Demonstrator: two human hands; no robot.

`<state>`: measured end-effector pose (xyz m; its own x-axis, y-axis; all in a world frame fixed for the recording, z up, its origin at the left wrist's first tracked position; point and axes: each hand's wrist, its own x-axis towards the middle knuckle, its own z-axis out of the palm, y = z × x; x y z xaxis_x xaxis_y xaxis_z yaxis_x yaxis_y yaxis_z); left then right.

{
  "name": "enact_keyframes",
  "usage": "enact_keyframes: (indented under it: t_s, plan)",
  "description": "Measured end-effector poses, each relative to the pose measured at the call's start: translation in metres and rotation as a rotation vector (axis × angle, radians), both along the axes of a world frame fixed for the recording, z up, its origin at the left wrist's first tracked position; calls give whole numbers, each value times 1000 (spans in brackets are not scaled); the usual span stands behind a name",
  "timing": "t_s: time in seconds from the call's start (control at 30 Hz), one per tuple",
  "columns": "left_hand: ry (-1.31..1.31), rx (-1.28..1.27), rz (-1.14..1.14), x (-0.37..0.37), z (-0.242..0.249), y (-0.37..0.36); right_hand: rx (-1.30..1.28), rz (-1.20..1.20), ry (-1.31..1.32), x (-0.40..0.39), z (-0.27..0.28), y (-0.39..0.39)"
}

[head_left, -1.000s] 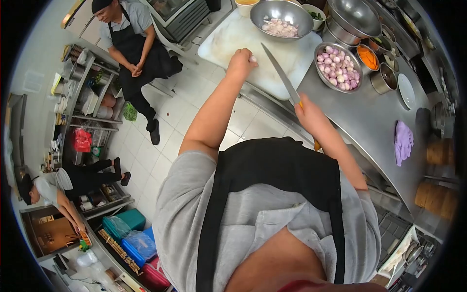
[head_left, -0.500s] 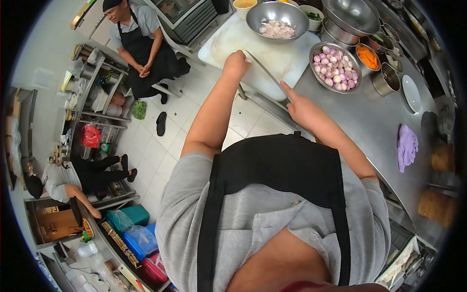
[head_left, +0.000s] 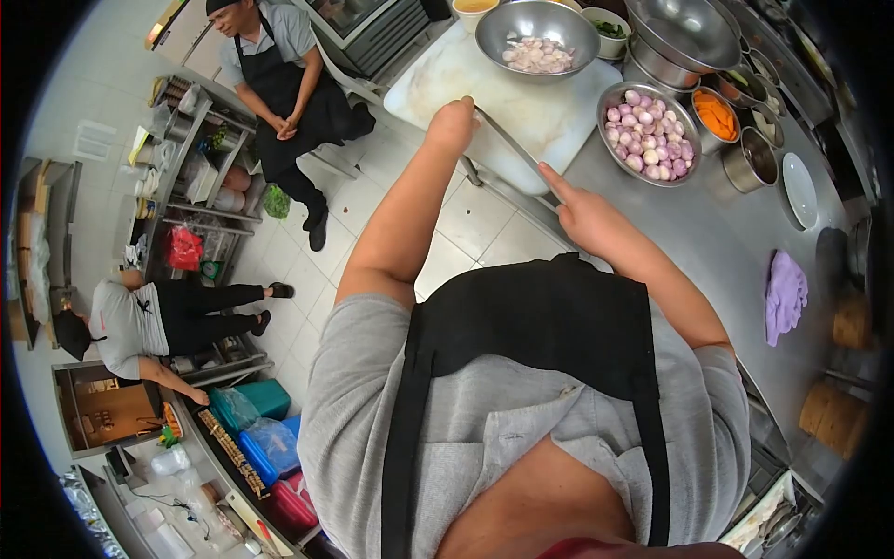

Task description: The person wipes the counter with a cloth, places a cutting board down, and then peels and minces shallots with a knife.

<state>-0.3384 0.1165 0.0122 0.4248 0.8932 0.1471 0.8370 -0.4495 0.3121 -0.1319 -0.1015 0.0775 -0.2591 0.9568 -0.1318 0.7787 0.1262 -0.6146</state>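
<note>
A knife [head_left: 510, 142] lies slantwise over the near edge of the white cutting board [head_left: 433, 88]. Its handle end is in my right hand [head_left: 594, 220], whose index finger stretches along it. Beside the knife's tip, my left hand [head_left: 453, 127] is closed at the board's left part; whatever it may hold is hidden. Behind the hands, a metal bowl [head_left: 494, 45] with cut pale shallots [head_left: 538, 56] stands on the board. A second metal bowl [head_left: 691, 168], full of peeled purple shallots [head_left: 650, 133], is to the right of the board.
A bowl of orange pieces [head_left: 715, 116], a metal pot [head_left: 751, 160], a white plate [head_left: 799, 190] and a purple glove [head_left: 786, 296] rest on the steel counter [head_left: 708, 247]. A seated person [head_left: 279, 74] and a person bending at shelves [head_left: 130, 326] are at left.
The seated person has set a foot down on the floor where a loose shoe was visible. The bending person's torso and legs have shifted. My hands and the knife hold nearly the same pose.
</note>
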Motion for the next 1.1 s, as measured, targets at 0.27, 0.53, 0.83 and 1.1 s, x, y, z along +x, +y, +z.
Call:
enact_keyframes:
  t_s: [0.27,0.53,0.83,1.1]
  plan:
    - [18,62,-71,-4,-4,3,17,-1,-37,-11,3,7]
    - [-13,-19,0,0,7,-5,-24,-26,-98,-28,-17,46]
    - [-33,41,-15,-2,-3,0,-84,-46,-117,-20,9,11]
    - [-52,16,-20,-3,-1,4,-53,-29,-99,-20,12,19]
